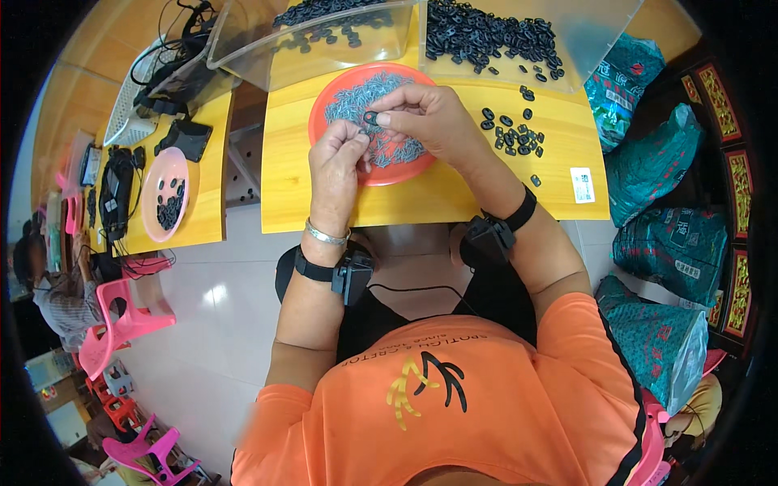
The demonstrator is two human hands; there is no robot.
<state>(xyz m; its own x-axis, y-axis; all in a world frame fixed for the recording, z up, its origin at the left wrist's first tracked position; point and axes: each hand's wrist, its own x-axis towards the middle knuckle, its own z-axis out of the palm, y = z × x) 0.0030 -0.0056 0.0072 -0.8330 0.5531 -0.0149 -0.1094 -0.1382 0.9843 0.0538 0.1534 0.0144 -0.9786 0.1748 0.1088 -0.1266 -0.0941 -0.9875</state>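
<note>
Over an orange-red bowl (pixel 318 121) heaped with small grey metal screws (pixel 356 99), my two hands come close together. My right hand (pixel 425 120) pinches a small black oval plastic piece (pixel 370 117) between thumb and fingers. Just below and left of it, my left hand (pixel 339 154) is closed in a pinch near the piece; what its fingertips hold is too small to make out. Loose black oval pieces (pixel 523 139) lie scattered on the yellow table (pixel 462 198) to the right of the bowl.
Two clear plastic bins, a left one (pixel 324 58) and a right one (pixel 571 61), hold many black pieces beyond the bowl. On a side table at left stand a pink bowl (pixel 149 202) with black parts and a white basket (pixel 130 117). Green sacks (pixel 677 251) line the right side.
</note>
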